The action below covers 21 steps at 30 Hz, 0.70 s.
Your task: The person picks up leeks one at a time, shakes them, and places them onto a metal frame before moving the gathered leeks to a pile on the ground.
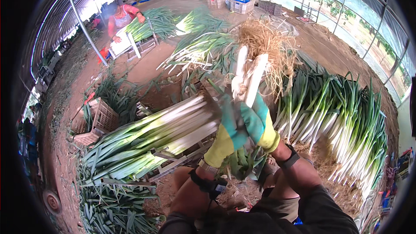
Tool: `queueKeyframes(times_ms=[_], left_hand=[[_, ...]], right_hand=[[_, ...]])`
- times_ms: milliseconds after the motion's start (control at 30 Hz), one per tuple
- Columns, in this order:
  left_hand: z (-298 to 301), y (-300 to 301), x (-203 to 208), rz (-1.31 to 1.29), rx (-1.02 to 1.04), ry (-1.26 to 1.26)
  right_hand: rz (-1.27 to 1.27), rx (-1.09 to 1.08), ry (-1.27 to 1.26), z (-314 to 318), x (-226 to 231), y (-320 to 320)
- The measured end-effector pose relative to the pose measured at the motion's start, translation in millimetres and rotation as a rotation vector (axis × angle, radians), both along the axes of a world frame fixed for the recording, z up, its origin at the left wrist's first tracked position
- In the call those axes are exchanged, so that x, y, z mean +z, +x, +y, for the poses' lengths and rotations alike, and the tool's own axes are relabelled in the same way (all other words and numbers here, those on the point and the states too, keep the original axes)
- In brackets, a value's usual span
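Observation:
Two thick leeks (256,76) stand upright in front of me, their white shafts topped by a bushy mass of tan dry roots (265,39). My right hand (258,119), in a yellow and teal glove, is closed around the shafts. Against it, my left hand (229,128), gloved alike, is closed on the same bunch and partly blurred. Green leaves (247,162) hang below both hands. Left of them, a neat stack of trimmed leeks (151,136) lies across a low rack (177,162), white ends toward my hands.
Untrimmed leeks (333,121) are heaped along the right. Cut leaves (115,210) cover the ground at lower left, near a plastic crate (102,121). Further off, a person (121,19) handles leeks at another rack. More leeks (197,47) lie ahead, with crates (242,5) behind.

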State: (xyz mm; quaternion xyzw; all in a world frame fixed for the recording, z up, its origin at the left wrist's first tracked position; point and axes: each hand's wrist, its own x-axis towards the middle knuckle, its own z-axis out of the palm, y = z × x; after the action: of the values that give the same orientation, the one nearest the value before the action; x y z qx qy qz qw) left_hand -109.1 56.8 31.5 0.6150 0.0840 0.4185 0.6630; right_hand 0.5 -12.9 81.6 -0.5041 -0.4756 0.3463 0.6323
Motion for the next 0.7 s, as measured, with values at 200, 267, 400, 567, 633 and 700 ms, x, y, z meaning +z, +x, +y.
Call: queueKeyframes(times_ms=[200,267,400,567,633,700], left_hand=[[10.8,5.6,-18.5,-0.181,-0.213,-0.027],[-3.0,18.6,-22.3,-0.256,0.002,-0.143],[-7.6,29.2,-23.6,-0.212,0.292,-0.218],[-7.5,22.3,-13.9,-0.274,0.284,-0.486],[-5.7,16.8,-2.9,-0.362,0.180,-0.604],[-3.5,14.0,-6.4,-0.256,0.142,-0.658]], right_hand=[[0.121,0.000,0.107,5.9,-5.6,14.1],[-0.036,-0.040,0.155,6.1,-6.7,14.9],[0.159,-0.112,0.167,10.8,-7.0,0.0],[0.121,-0.128,0.136,16.3,-20.6,9.3],[0.129,-0.128,0.123,16.9,-20.4,11.2],[0.256,-0.122,0.170,17.8,-25.4,13.5]])
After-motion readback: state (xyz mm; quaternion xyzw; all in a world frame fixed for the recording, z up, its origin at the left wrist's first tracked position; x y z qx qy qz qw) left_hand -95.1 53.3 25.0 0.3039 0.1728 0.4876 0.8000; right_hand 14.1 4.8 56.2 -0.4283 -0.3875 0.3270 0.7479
